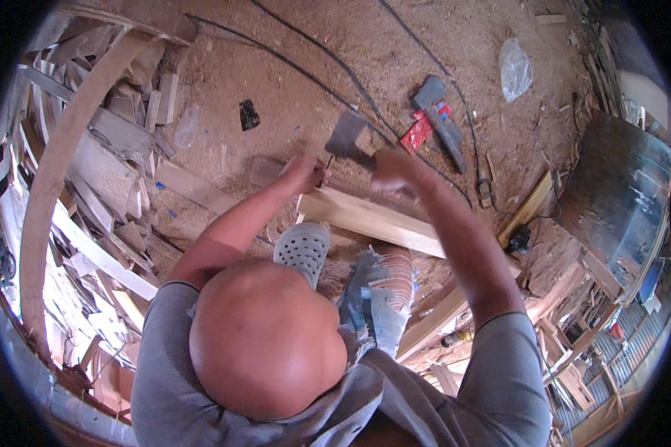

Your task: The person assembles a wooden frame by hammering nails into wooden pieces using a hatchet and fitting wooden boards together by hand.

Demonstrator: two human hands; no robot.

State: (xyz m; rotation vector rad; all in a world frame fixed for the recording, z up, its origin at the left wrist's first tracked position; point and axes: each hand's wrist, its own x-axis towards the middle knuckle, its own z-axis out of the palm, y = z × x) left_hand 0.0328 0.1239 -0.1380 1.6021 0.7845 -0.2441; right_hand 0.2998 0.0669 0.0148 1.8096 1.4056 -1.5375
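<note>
My right hand is closed round the handle of a hatchet, whose wide grey blade hangs over the end of a pale wooden board. Just left of the blade, my left hand pinches a thin dark nail that stands roughly upright by the board's near-left end. Blade and nail look very close; whether they touch I cannot tell. The board slants down to the right, on edge, past my shoe and ripped jeans. A darker plank lies behind it.
On the sawdust floor lie a dark-headed tool with a red piece, black cables, a clear plastic bag and a black scrap. Wood offcuts heap at left. A dark sheet panel leans at right.
</note>
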